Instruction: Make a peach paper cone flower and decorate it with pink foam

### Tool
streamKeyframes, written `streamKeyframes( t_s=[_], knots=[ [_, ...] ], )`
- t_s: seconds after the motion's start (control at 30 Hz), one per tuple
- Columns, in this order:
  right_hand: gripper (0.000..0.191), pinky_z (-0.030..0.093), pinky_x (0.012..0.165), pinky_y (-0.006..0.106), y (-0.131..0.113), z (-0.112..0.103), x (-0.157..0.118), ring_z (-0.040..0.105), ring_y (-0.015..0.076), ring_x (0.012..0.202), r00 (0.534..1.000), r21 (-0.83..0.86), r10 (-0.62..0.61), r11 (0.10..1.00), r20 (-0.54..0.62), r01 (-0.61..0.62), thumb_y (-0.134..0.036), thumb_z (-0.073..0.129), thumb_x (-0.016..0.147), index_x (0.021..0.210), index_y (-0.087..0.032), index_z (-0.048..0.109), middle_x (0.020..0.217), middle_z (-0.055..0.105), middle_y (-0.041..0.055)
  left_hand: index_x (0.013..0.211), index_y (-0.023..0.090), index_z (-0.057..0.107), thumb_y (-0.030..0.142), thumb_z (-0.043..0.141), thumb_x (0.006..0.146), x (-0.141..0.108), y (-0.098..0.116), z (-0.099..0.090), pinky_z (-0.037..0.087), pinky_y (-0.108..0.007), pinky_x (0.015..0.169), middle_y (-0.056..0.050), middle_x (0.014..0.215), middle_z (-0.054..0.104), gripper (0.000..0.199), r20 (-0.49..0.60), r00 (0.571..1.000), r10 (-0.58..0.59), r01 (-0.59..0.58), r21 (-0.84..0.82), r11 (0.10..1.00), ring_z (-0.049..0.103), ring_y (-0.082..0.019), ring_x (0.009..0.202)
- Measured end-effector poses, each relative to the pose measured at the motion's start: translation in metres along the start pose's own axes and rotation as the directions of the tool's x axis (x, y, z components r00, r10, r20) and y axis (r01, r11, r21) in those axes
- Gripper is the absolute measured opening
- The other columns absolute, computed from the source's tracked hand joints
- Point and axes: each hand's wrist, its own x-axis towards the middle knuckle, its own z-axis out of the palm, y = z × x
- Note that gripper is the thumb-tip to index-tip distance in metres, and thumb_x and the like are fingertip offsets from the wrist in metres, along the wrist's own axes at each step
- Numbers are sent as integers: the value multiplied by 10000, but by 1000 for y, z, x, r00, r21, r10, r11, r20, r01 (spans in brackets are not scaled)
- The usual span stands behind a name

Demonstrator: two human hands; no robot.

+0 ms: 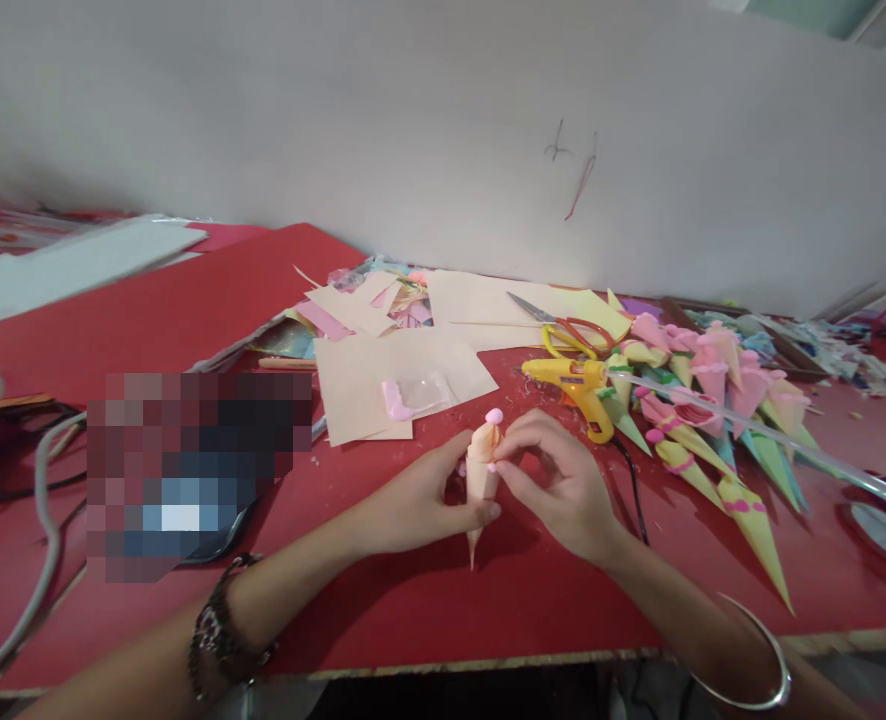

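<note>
A small peach paper ice cream cone stands upright with its tip down, topped by a pink ball. My left hand is wrapped round the cone from the left, thumb across its front. At the cone's right side, the thumb and forefinger of my right hand pinch near its upper rim, where a small pink piece shows. Whether that piece is in the pinch or stuck to the cone, I cannot tell. Behind them, a clear bag with pink pieces lies on cream paper sheets.
A yellow glue gun with a long clear glue stick lies to the right, its black cord trailing. Scissors rest behind it. Several finished paper cones are heaped at right. A blurred-out object lies left on the red table.
</note>
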Motion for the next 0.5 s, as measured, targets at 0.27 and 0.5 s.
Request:
streamKeyframes(
  t_s=[0.27, 0.5],
  knots=[
    [80, 429, 617, 276, -1, -2, 0, 503, 124, 690, 1000, -22, 1, 1000, 18, 0, -144, 531, 752, 787, -212, 555, 763, 523, 0, 972, 173, 431, 292, 531, 750, -1, -1, 0, 397, -251, 606, 2, 780, 497, 270, -4, 1000, 29, -30, -11, 1000, 478, -145, 748],
    [78, 431, 618, 279, -2, -1, 1, 507, 128, 684, 1000, -81, -1, 997, 13, 2, -148, 548, 736, 770, -218, 550, 740, 527, -4, 965, 166, 438, 274, 533, 748, 0, 0, 0, 399, -255, 595, -4, 777, 499, 260, -6, 999, 42, -42, 7, 999, 475, -143, 726]
  ],
)
